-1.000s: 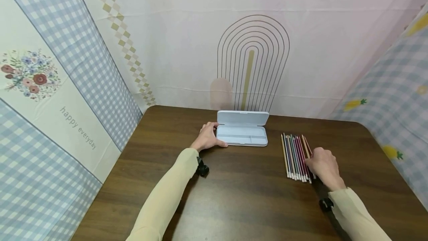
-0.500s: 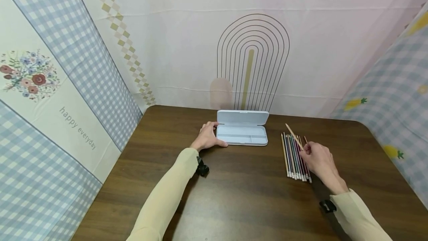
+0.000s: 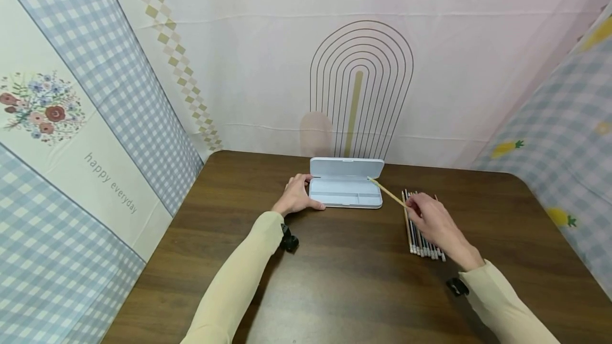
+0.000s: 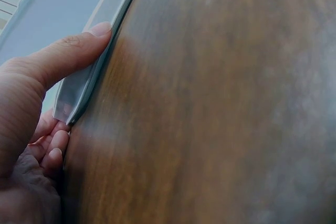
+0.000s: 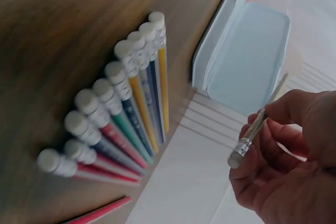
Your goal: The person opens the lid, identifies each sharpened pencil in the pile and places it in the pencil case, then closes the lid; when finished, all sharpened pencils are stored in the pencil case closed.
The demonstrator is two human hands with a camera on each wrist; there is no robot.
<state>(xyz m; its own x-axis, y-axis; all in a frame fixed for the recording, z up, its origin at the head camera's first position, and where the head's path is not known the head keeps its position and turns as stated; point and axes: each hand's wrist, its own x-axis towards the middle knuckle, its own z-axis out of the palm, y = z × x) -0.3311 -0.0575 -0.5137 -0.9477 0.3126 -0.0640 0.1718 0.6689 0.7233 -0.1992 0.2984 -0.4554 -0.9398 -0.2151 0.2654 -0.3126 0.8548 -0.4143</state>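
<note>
At the table's far side lies a light blue pencil case, its lid raised at the back. My left hand grips its left end, and in the left wrist view the thumb lies on the front edge while the fingers reach round the end. My right hand pinches a yellow pencil near its eraser end. The pencil slants left, its tip over the case's right part in the head view. Under the right hand lies a row of several pencils, partly hidden; their white erasers show in the right wrist view.
A red pencil lies a little apart from the row. The brown wooden table has rounded far corners. Printed cloths hang behind it and at both sides.
My right hand has lifted the yellow pencil from the right side of the row and carried it left, toward the case. The left hand and the case have stayed in place.
</note>
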